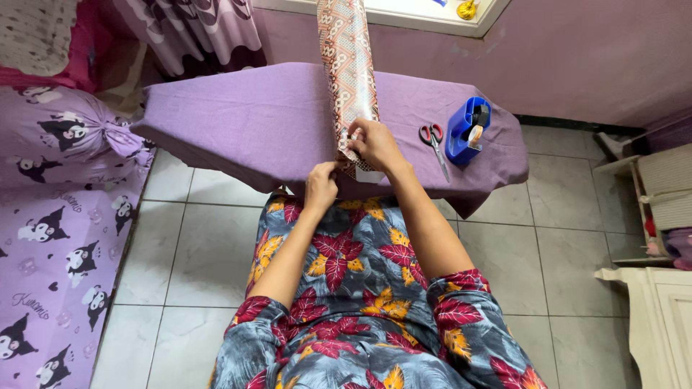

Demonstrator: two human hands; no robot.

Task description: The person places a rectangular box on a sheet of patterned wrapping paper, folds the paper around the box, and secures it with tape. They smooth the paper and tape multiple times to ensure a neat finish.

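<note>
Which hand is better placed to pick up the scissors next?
Right. The right hand rests on the near end of the wrapping paper roll, on the scissors' side. The left hand pinches the roll's edge, farther away.

Both arms reach forward from patterned sleeves, bare from the elbow down, the forearms converging. The left hand (321, 186) is curled, fingers pinched together at its tip. The right hand (375, 144) sits slightly farther out, palm down, fingers bent in a grip.
</note>
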